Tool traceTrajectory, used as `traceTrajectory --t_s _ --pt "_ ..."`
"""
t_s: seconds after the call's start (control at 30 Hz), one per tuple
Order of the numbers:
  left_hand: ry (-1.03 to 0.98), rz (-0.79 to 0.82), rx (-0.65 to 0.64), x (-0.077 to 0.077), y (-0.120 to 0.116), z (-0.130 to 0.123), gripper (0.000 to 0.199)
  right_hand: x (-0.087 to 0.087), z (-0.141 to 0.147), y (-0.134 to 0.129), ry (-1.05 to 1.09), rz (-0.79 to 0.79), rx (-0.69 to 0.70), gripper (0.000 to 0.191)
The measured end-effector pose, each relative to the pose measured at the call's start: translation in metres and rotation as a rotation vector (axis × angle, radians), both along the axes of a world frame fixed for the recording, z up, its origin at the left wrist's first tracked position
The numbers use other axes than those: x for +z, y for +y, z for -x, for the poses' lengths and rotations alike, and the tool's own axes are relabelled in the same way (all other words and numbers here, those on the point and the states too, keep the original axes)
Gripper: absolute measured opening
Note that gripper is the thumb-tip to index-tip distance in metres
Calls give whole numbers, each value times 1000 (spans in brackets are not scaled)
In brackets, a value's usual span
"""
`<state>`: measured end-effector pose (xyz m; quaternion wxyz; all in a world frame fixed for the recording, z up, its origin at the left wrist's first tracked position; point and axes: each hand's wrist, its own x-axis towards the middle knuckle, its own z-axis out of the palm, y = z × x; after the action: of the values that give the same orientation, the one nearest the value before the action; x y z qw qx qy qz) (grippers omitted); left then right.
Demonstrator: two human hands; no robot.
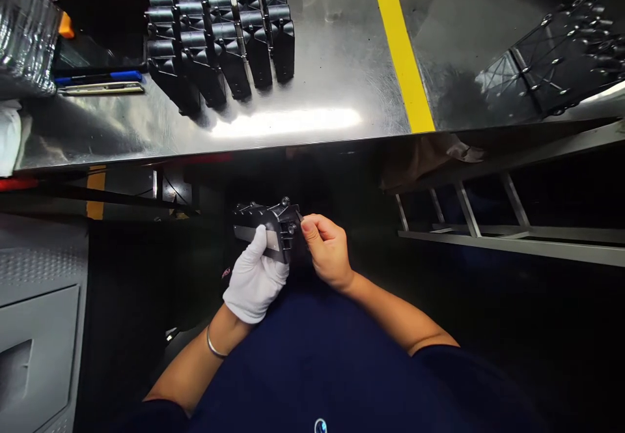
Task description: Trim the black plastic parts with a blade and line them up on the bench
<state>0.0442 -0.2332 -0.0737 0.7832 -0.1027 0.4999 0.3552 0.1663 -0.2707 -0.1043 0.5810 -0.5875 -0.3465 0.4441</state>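
Observation:
My left hand, in a white glove, is closed around a black molded plastic part with a flat grey strip along its near side. The thumb presses on that strip. The part is held off the table, in front of my body. At its right end my bare right hand is closed in a pinch, thumb against the curled fingers. A thin dark bit shows between these fingertips and the part's upper corner; whether it belongs to the part or is a separate tool, I cannot tell.
On the metal table stand several rows of black molded parts. A blue pen and a slim cutter-like tool lie left of them. Yellow tape crosses the tabletop. More black parts are at right, above a metal frame.

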Motion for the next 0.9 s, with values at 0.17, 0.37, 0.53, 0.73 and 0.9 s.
traceTrajectory --t_s 0.17,0.37,0.53,0.73,0.9 --pt "-85 46 25 4 0 3 38 -8 -8 -2 2 -21 -70 35" --pt "-134 106 35 16 4 1 37 3 -45 -2 -464 -322 247 22" --pt "-107 117 -10 19 4 -2 35 7 -53 -4 -613 -382 296 19" --pt "80 -41 -144 19 2 -3 31 8 -51 -5 -629 -380 288 21" --pt "113 -58 -165 19 1 -3 31 7 -51 -6 -617 -406 282 19"
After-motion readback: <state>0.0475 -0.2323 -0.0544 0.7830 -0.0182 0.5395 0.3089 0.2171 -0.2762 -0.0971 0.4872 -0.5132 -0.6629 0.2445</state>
